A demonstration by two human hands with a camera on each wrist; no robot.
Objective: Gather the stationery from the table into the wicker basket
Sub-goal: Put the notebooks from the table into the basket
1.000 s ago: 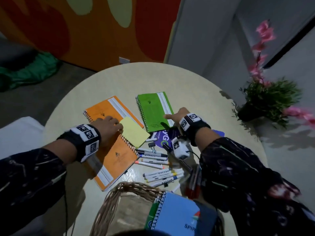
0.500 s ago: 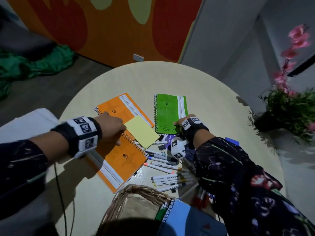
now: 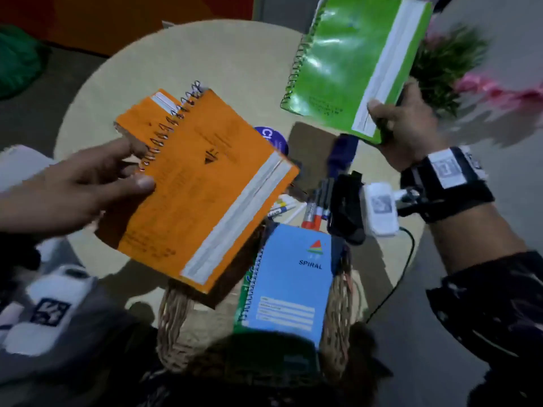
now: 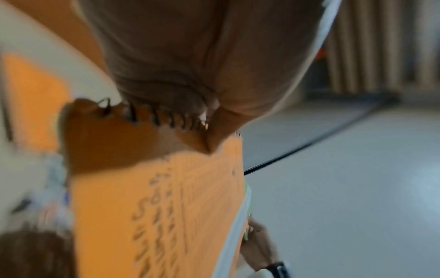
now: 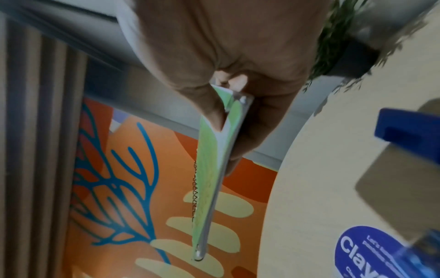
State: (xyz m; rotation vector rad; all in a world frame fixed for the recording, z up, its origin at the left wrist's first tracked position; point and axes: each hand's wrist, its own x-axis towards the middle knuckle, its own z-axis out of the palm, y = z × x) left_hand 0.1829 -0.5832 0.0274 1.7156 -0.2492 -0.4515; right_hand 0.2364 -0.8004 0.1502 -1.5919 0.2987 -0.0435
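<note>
The left hand (image 3: 79, 186) pinches the orange notebook (image 3: 205, 183) at its spiral edge, thumb on the cover and fingers behind, holding it lifted and tilted over the wicker basket (image 3: 173, 324). A second orange cover shows behind it, so the hand may carry two. These look light and stiff-covered but glossy, likely to slip or fan open, so a grip near the binding suits them. A blue spiral notebook (image 3: 291, 277) already stands in the basket. Pens (image 3: 316, 208) lie loose on the counter (image 3: 211, 54) just beyond it. The right hand (image 3: 408, 127) grasps the green notebook (image 3: 352, 60) by one corner, raised well above the counter
</note>
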